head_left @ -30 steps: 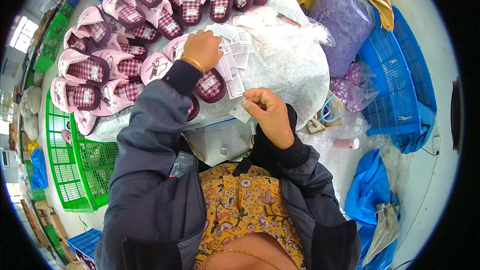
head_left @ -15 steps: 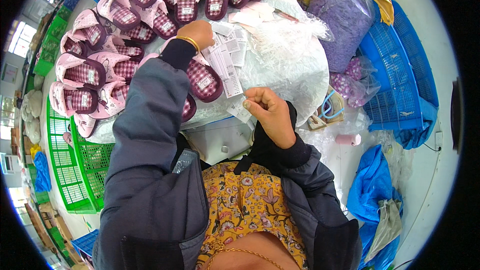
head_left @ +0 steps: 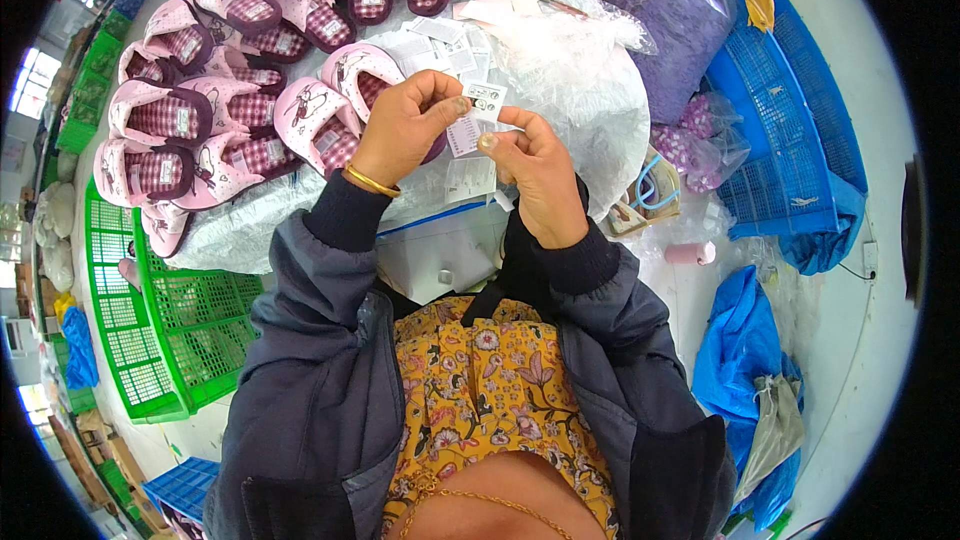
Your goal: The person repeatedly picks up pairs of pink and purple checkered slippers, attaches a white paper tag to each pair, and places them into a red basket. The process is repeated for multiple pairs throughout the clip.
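Observation:
Between my two hands is a small white printed tag (head_left: 486, 98). My left hand (head_left: 408, 128), with a gold bangle at the wrist, pinches the tag's left edge between thumb and fingers. My right hand (head_left: 540, 172) is closed at the tag's lower right corner; any thin thing in its fingertips is too small to make out. Just left of my left hand lies a pink slipper (head_left: 312, 112) with a plum checked insole, and its mate (head_left: 362, 68) sits beside it. Beneath and behind my hands are loose paper tags (head_left: 470, 178) on the plastic-covered table.
Many more pink slippers (head_left: 165, 120) crowd the table's left and far side. Clear plastic bags (head_left: 570, 70) lie at the right. Beyond the edge are a purple filled bag (head_left: 668, 25), a blue basket (head_left: 770, 160) and a pink thread spool (head_left: 690, 253). A green crate (head_left: 190, 320) stands lower left.
My left hand has come back from the tags beside the slippers toward my right hand and now holds a tag. My right hand has moved up slightly to meet it. The slipper pair is uncovered.

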Demonstrator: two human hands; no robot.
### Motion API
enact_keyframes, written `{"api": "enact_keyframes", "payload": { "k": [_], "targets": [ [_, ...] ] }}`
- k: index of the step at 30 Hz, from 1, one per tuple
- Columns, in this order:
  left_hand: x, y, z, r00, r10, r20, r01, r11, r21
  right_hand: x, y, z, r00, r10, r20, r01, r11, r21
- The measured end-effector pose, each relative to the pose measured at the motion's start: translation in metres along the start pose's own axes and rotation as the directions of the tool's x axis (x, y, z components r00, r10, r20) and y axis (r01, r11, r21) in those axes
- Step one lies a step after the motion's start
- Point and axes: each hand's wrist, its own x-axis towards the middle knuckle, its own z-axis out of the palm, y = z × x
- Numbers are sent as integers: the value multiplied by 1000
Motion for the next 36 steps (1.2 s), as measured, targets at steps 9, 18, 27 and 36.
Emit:
{"api": "enact_keyframes", "payload": {
  "k": [9, 18, 27, 36],
  "targets": [
    [-22, -6, 10, 995, 91, 28, -91, 996, 9, -6, 7, -1, 1000, 12, 22, -12, 1000, 19],
    [-31, -10, -12, 972, -17, 233, 49, 990, -131, -15, 10, -1, 999, -36, 40, 46, 956, -290],
    [-44, -19, -8, 952, 169, 256, -230, 946, 230, -22, 15, 4, 993, -39, 110, 74, 939, -337],
    [-70, -1, -18, 901, 412, 137, -423, 767, 483, -31, -12, 12, 985, 60, 159, 29, 863, -505]
  ]
}}
